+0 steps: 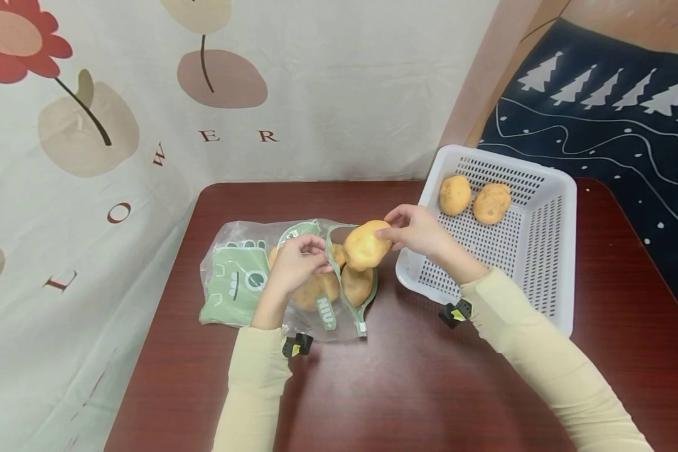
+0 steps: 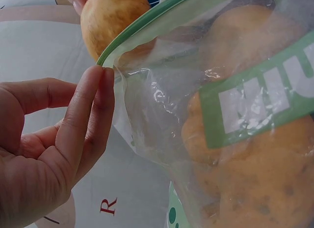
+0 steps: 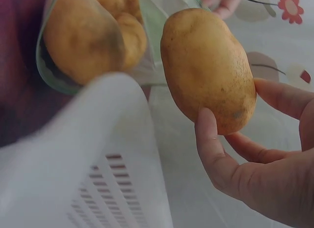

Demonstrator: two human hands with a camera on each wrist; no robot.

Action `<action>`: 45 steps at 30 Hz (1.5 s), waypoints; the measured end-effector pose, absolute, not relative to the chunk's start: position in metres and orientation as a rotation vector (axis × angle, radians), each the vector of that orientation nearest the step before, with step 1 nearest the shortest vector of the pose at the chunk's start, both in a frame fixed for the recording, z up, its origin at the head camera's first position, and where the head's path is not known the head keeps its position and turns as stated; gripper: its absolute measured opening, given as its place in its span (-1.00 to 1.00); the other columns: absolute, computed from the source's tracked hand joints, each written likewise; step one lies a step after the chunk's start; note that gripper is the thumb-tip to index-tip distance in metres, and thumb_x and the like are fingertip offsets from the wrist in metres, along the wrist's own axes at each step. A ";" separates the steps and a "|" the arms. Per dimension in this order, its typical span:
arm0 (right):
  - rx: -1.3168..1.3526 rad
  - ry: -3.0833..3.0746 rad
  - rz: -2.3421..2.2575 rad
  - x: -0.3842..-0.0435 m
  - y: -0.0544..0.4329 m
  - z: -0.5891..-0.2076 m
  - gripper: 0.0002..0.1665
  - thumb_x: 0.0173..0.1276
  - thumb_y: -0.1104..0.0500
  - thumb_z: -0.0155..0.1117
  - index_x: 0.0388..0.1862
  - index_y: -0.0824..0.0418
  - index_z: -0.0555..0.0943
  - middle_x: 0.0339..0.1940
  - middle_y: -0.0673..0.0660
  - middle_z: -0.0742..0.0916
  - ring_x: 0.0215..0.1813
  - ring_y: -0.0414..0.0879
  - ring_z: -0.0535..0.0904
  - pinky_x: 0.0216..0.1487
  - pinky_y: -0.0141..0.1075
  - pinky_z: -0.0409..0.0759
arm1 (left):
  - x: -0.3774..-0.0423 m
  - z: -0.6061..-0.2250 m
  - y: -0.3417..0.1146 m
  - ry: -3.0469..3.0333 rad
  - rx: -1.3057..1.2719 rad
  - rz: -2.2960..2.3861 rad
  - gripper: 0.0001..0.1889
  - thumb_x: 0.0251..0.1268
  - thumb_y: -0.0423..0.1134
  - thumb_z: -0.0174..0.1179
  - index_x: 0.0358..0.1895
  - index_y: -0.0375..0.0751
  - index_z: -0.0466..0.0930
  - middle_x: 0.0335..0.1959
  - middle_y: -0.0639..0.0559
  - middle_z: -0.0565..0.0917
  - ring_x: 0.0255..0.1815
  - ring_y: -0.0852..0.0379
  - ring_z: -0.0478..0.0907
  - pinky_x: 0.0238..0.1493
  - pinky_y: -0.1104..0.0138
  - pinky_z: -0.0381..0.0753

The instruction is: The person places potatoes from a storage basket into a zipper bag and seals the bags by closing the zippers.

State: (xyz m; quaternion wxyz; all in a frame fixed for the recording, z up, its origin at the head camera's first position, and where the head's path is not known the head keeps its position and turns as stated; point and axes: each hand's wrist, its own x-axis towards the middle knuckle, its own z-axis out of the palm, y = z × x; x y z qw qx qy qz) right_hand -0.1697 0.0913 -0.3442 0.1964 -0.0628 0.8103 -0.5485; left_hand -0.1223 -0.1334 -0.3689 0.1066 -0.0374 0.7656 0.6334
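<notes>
My right hand (image 1: 420, 233) holds a yellow potato (image 1: 367, 245) between thumb and fingers, at the mouth of a clear zip bag (image 1: 234, 229). In the right wrist view the thumb and fingertips grip one end of that potato (image 3: 208, 71). With thumb and finger, my left hand (image 1: 299, 260) pinches the bag's green zip edge, seen close in the left wrist view beside the hand (image 2: 64, 120). Several potatoes (image 1: 357, 284) lie inside the bag, partly seen through its plastic. The bag lies on its side with its opening towards the right.
A white perforated basket (image 1: 562, 251) stands on the right of the dark red table (image 1: 407, 389). Two potatoes, one on the left (image 1: 454, 194) and one on the right (image 1: 491, 203), sit at its far end. A printed cloth (image 1: 344, 94) hangs behind the table.
</notes>
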 end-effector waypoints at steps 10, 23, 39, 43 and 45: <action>-0.145 2.264 -1.515 -0.167 0.073 -0.358 -0.58 0.14 0.26 0.32 -0.08 0.44 0.45 -0.34 0.20 0.53 -0.41 -0.07 0.57 -0.36 -0.30 0.72 | -0.122 -0.369 -0.133 2.256 -0.100 1.867 -0.82 0.07 -0.62 0.01 -0.21 -0.57 0.42 -0.45 -0.11 0.46 -0.57 0.19 0.55 -0.34 0.37 0.72; -0.201 2.250 -1.499 -0.165 0.057 -0.372 -0.62 0.18 0.28 0.26 -0.05 0.41 0.47 -0.29 0.21 0.55 -0.25 0.15 0.62 -0.30 -0.31 0.71 | -0.123 -0.367 -0.130 2.271 -0.117 1.849 -0.82 0.06 -0.61 0.02 -0.22 -0.55 0.44 -0.40 -0.18 0.46 -0.55 0.16 0.56 -0.31 0.33 0.72; -0.281 2.281 -1.516 -0.162 0.047 -0.377 -0.65 0.14 0.31 0.29 -0.07 0.37 0.50 -0.29 0.20 0.58 -0.30 0.04 0.60 -0.26 -0.17 0.70 | -0.123 -0.366 -0.127 2.321 -0.071 1.799 -0.80 0.04 -0.59 0.03 -0.20 -0.53 0.45 -0.40 -0.16 0.50 -0.53 0.17 0.57 -0.30 0.33 0.72; -0.330 2.315 -1.507 -0.160 0.044 -0.380 -0.67 0.12 0.31 0.30 -0.11 0.35 0.53 -0.29 0.19 0.61 -0.28 -0.04 0.55 -0.30 -0.28 0.67 | -0.124 -0.366 -0.127 2.313 -0.067 1.799 -0.81 0.08 -0.58 0.03 -0.19 -0.52 0.45 -0.39 -0.15 0.48 -0.51 0.15 0.58 -0.29 0.34 0.72; -0.346 2.334 -1.490 -0.160 0.043 -0.381 -0.68 0.12 0.30 0.30 -0.11 0.33 0.54 -0.30 0.17 0.62 -0.27 -0.05 0.54 -0.36 -0.37 0.63 | -0.124 -0.367 -0.127 2.307 -0.065 1.801 -0.81 0.09 -0.57 0.02 -0.19 -0.52 0.45 -0.38 -0.15 0.47 -0.50 0.14 0.59 -0.29 0.34 0.72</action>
